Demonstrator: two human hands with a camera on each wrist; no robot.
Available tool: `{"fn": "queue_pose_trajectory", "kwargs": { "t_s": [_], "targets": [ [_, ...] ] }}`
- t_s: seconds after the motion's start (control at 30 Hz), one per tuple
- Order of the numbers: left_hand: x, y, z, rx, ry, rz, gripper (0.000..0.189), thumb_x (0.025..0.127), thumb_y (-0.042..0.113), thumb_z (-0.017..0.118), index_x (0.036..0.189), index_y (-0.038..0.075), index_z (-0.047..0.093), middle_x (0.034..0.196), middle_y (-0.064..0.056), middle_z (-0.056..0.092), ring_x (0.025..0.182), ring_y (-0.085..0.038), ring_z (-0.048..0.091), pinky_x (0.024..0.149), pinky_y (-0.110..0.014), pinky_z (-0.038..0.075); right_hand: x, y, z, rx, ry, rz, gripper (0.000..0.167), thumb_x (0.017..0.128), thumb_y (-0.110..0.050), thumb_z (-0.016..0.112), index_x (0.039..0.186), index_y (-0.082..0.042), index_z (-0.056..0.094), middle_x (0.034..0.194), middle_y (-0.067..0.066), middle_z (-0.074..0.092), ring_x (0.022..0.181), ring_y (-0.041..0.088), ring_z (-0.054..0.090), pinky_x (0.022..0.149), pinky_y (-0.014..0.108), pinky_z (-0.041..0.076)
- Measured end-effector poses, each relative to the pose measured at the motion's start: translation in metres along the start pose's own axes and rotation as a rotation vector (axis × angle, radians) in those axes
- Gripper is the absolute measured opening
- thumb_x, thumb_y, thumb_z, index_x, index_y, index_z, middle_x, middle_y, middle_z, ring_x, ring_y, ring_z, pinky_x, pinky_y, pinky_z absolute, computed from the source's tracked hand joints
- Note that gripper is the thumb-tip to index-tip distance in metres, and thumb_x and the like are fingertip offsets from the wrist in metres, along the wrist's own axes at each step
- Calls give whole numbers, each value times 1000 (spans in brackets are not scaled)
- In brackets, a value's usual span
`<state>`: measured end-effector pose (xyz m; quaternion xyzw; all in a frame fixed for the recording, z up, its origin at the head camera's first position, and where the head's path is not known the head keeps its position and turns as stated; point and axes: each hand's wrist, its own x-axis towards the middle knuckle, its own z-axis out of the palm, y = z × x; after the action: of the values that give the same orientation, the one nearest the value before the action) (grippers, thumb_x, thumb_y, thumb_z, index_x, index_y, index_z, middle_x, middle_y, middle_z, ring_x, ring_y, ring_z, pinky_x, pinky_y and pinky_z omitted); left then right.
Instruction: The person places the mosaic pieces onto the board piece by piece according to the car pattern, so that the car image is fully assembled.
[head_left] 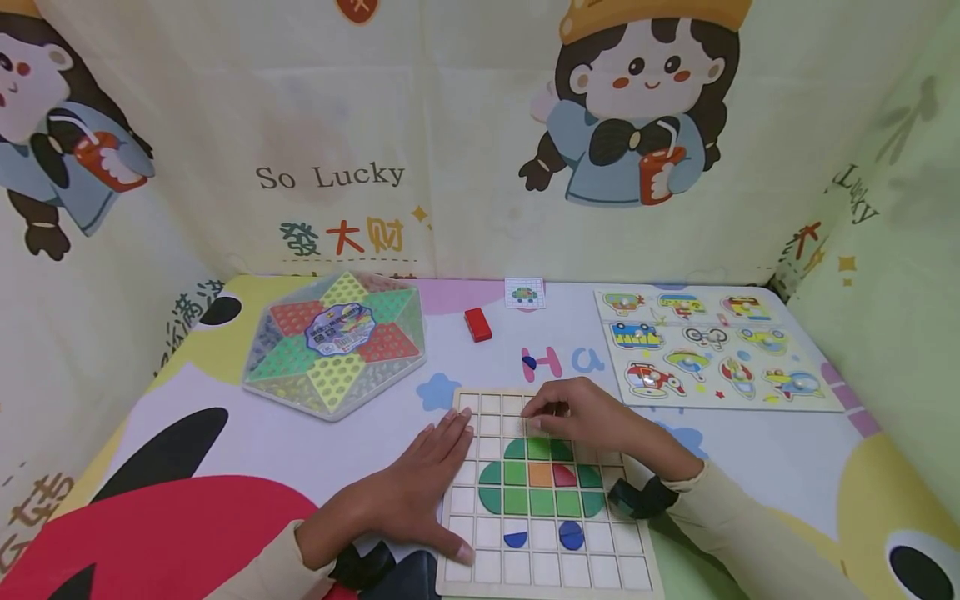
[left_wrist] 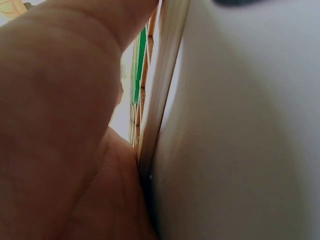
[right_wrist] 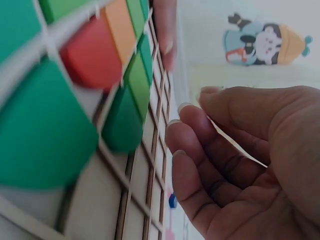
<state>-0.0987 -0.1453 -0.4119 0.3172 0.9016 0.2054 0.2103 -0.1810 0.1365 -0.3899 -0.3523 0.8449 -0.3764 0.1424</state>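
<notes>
A wooden grid board lies on the table, with green pieces, an orange square and a red rounded piece set together in its cells. Lower on the board are a blue half-circle and a blue circle. My left hand rests along the board's left edge, fingers extended and thumb on the lower cells. Over the upper cells hovers my right hand; in the right wrist view its fingers are loosely curled, with nothing visible between thumb and fingertips.
A clear hexagonal box of coloured pieces stands at the back left. Behind the board are a red block, a small picture card and a small blue piece. A vehicle puzzle board lies back right.
</notes>
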Motion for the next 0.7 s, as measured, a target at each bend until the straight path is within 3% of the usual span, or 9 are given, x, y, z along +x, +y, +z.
{"fn": "queue_pose_trajectory", "kwargs": {
  "t_s": [0.3,0.5,0.7],
  "targets": [
    [0,-1,0,-4,0,4,128,68,78,64,157,7,6,162,-2,-11,146,-19,-16,115,-51,-1,18,22,-11,-12,127,106,14,91,-4,68,100,-10,76,95,-3,69,79,17,55,67,24,49],
    [-1,-1,-1,-13,5,3,127,69,77,66,157,7,6,163,-3,-10,146,-20,-16,115,-51,-1,31,28,-17,-3,189,188,15,91,-2,65,99,-9,76,99,1,69,84,19,56,74,29,51],
    [-1,1,1,-33,9,1,126,68,76,66,157,8,8,163,-3,-8,146,-21,-14,115,-51,0,40,32,-18,-61,255,303,13,91,-5,66,99,-7,75,97,3,70,88,21,57,81,34,51]
  ]
}}
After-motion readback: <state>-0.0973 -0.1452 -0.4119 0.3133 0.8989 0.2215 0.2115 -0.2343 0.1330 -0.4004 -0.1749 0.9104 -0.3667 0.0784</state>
